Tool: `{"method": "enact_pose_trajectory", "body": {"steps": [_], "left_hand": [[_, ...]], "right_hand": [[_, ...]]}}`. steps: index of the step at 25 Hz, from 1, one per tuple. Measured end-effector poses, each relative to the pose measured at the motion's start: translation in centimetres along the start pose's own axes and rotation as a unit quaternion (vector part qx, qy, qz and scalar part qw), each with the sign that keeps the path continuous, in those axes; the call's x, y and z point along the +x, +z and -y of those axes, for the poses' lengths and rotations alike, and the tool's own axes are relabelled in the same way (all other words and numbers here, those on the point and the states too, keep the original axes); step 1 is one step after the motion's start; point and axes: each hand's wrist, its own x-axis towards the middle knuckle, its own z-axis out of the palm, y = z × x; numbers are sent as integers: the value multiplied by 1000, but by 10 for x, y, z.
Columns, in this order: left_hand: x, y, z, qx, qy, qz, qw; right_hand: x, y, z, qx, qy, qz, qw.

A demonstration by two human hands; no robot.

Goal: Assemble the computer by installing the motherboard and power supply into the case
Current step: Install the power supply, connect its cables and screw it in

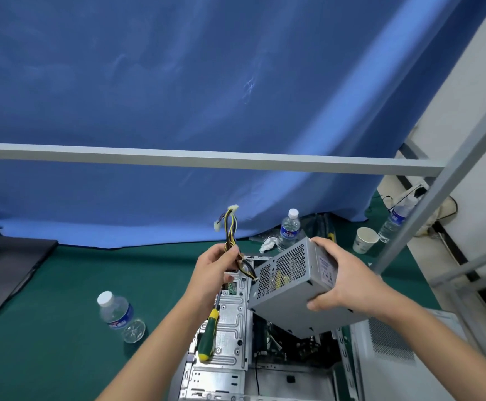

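Note:
My right hand (343, 280) grips a grey metal power supply (291, 285) and holds it tilted in the air above the open computer case (230, 369). The supply's yellow, black and red cables (230, 227) rise from its left side, and my left hand (217, 266) holds the bundle upright, white connectors at the top. The case lies on the green table mat with its silver drive cage on the left. Inside, below the supply, a dark board (296, 345) shows partly; the supply hides most of it.
A green and yellow screwdriver (208, 334) lies on the drive cage. Water bottles stand or lie at left (117, 314), back centre (289, 228) and back right (395, 218). A paper cup (364, 240), a white side panel (403, 351), a dark panel (7, 273) and a grey frame bar (207, 159) surround the area.

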Motion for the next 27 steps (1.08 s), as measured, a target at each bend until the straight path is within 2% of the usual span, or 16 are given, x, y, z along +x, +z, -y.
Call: {"method": "enact_pose_trajectory", "body": {"steps": [3,6,10,13,16,21,24,27], "left_hand": [[-4,-4,4,-31,-21,-2,999],[-4,-7,6,-37,-7,-4,999],[-4,-11,20,-71,-58,-19,996],[-3,-11,28,13,-98,5,995],[2,-1,35,105,-93,50,989],[8,12,45,163,-42,81,982],[4,14,61,240,-21,120,963],[-2,14,81,240,-48,153,957]], "right_hand": [[-3,-1,-4,9,15,5,1000],[1,2,5,-4,12,4,1000],[-8,11,10,-38,9,-5,999],[-16,10,17,-102,-19,3,995],[-16,4,19,-164,-14,25,986],[-14,7,7,-197,5,53,979],[-11,15,-7,-221,12,77,972],[-9,29,-24,-266,13,102,958]]}}
